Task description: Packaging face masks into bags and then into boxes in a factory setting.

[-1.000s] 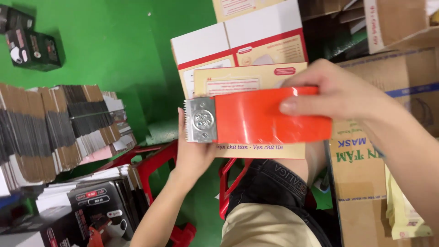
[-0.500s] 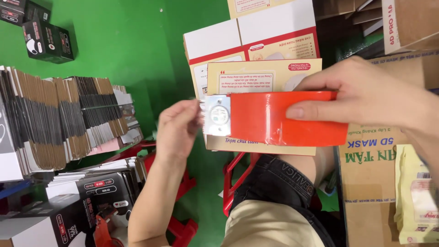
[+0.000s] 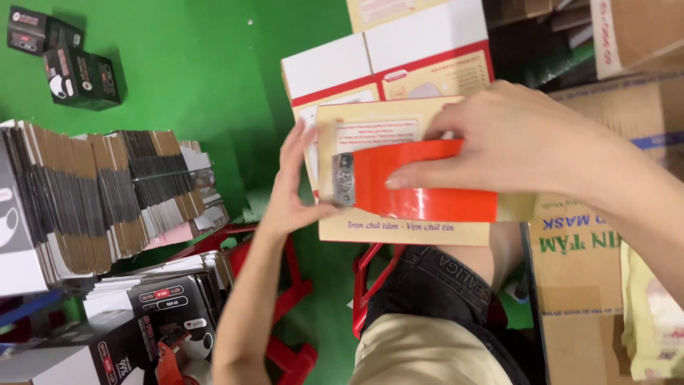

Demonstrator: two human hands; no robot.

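Observation:
My right hand grips a red tape dispenser and presses it flat on a cream-coloured flat box. The dispenser's metal toothed end points left. My left hand holds the box's left edge, fingers spread up along it and thumb just under the metal end. The box is held up in front of me, above my lap.
White-and-red cartons stand behind the box. Stacks of flattened black and brown boxes fill the left. Black boxes lie on the green floor. Brown cardboard cartons are on the right, a red stool below.
The tape dispenser has slid a little left and lower on the box. My left hand has moved from behind the box to its left edge, thumb under the metal end.

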